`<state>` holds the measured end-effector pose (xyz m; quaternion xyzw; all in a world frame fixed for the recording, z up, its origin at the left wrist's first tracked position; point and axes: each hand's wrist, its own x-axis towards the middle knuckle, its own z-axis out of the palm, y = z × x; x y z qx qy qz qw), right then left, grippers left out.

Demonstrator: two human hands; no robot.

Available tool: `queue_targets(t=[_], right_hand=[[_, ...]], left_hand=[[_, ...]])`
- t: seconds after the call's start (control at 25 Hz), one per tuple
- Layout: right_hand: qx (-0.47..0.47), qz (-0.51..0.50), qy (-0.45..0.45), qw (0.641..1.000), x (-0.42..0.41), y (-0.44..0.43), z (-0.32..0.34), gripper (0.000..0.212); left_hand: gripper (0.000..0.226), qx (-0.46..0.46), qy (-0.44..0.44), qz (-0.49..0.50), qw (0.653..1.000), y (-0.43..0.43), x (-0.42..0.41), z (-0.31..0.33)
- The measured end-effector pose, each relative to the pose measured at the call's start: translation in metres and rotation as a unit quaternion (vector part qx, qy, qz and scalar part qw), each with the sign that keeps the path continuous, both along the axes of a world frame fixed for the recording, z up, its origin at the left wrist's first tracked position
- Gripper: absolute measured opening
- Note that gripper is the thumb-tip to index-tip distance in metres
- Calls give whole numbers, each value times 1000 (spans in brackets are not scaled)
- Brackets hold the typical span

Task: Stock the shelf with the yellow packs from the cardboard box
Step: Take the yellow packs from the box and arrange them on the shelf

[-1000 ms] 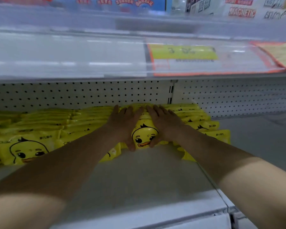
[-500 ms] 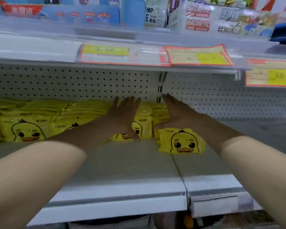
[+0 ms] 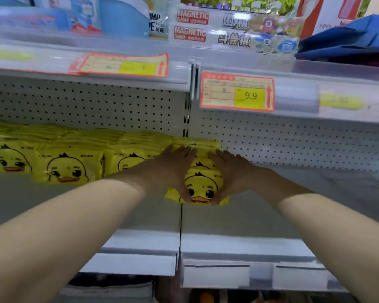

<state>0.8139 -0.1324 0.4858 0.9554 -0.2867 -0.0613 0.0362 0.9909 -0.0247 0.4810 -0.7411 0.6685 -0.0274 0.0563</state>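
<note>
Yellow packs printed with a duck face lie in rows on the white shelf (image 3: 271, 211). A short stack of these packs (image 3: 200, 189) sits at the right end of the row, over the seam between two shelf boards. My left hand (image 3: 173, 169) presses flat against the stack's left side and my right hand (image 3: 230, 171) presses against its right side, fingers straight and pointing toward the pegboard back. More yellow packs (image 3: 66, 167) fill the shelf to the left. The cardboard box is out of view.
A pegboard back wall (image 3: 293, 141) closes the shelf behind. The upper shelf edge carries price tags, one reading 9.9 (image 3: 236, 94). Boxed games (image 3: 217, 27) and blue goods (image 3: 346, 44) stand on the upper shelf. Bare shelf board lies to the right of the stack.
The view has shifted left and up. Both hands have come together around the stack at the row's right end; half a second ago they were apart on separate packs.
</note>
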Motion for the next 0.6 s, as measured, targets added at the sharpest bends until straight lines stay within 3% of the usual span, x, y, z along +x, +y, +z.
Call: queue_targets(t=[0.24, 0.6], right_hand=[[-49, 27, -21, 998, 19, -23, -3, 148], [-49, 17, -50, 997, 49, -48, -9, 155]], left_hand=[[151, -8, -40, 60, 997, -16, -4, 5], [152, -30, -76, 53, 995, -46, 23, -1]])
